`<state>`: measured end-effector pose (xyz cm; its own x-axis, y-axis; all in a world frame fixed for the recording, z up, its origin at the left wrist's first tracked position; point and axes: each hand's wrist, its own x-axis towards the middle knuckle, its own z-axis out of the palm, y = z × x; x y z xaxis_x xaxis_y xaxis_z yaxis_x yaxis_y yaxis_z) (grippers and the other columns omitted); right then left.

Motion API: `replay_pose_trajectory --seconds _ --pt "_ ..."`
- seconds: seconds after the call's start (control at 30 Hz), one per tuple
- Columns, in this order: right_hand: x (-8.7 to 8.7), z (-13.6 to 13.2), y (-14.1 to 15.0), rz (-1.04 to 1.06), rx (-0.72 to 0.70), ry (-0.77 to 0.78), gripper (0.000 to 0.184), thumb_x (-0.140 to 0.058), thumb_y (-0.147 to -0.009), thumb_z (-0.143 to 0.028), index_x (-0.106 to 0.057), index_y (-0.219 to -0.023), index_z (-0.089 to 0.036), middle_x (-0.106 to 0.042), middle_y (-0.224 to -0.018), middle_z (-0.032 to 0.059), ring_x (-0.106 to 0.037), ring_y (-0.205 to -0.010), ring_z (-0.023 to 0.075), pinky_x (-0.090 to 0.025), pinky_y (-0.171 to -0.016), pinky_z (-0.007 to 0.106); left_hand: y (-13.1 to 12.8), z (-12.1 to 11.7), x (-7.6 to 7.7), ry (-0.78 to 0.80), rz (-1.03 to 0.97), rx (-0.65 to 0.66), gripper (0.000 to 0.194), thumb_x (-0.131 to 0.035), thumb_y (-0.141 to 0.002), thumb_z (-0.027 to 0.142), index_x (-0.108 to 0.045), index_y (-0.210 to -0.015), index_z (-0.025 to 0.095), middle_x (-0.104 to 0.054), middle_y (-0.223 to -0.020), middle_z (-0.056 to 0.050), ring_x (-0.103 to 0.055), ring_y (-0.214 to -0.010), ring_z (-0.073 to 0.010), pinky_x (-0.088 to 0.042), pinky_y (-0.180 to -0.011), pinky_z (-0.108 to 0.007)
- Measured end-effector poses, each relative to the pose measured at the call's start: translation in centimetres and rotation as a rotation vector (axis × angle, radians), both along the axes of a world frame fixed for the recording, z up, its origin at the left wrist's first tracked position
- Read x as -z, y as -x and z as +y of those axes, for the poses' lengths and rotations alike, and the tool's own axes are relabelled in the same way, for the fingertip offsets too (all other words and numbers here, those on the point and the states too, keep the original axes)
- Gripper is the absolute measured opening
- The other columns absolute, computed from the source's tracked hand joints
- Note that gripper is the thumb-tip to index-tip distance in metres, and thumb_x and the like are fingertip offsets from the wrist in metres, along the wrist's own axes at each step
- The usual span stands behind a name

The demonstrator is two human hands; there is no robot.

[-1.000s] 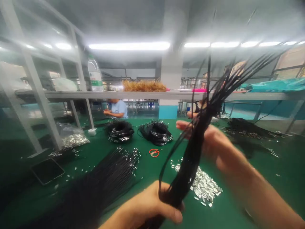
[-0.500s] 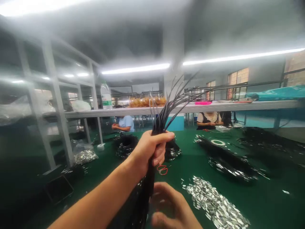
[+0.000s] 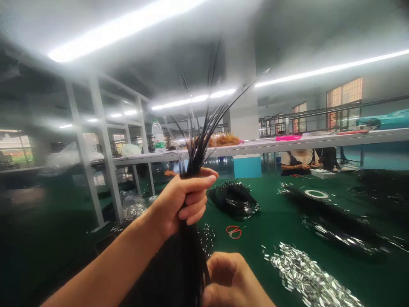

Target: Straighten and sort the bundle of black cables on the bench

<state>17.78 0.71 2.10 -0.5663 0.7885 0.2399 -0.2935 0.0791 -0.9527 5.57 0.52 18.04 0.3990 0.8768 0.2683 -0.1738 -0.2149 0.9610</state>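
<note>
Bundle of thin black cables clamped upright in my left fist, tight grip, loose ends fanning up, lower length hanging below. My right hand is curled just beside that lower length; can't tell if it's gripping. Nearby on the green bench mat: loose silver metal crimps, red-handled scissors, a coiled black cable bunch.

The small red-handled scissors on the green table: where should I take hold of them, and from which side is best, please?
Best take the red plastic handle loops of the scissors from above, with thumb and finger going through them. They lie flat on the green work table, so the loops face up and nothing covers them.
</note>
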Motion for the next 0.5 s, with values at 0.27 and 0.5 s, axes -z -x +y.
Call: replay_pose_trajectory --seconds 0.27,0.5 --pt "-2.2 -1.4 -1.8 -0.176 0.055 -0.122 0.029 -0.08 -0.057 -0.034 -0.068 -0.081 -0.02 -0.064 -0.08 -0.0009 -0.059 -0.083 0.0205 -0.045 -0.077 0.031 -0.1 -0.5 -0.3 -0.128 -0.012 0.214 0.025 -0.067 -0.082 0.025 -0.063 -0.104 0.015 -0.061 -0.078 -0.001 -0.062 -0.078 -0.0158 -0.05 -0.082 -0.032" --pt "-1.4 -2.1 -0.8 -0.316 0.114 -0.181 0.026 -0.082 -0.053 -0.028 -0.069 -0.075 -0.021 -0.064 -0.073 -0.0026 -0.056 -0.075 0.0187 -0.045 -0.068 0.027 -0.5 -1.7 -0.7 -0.213 0.09 0.317 0.035 -0.057 -0.089 0.025 -0.054 -0.122 0.012 -0.061 -0.09 -0.005 -0.063 -0.09 -0.0213 -0.046 -0.09 -0.036"
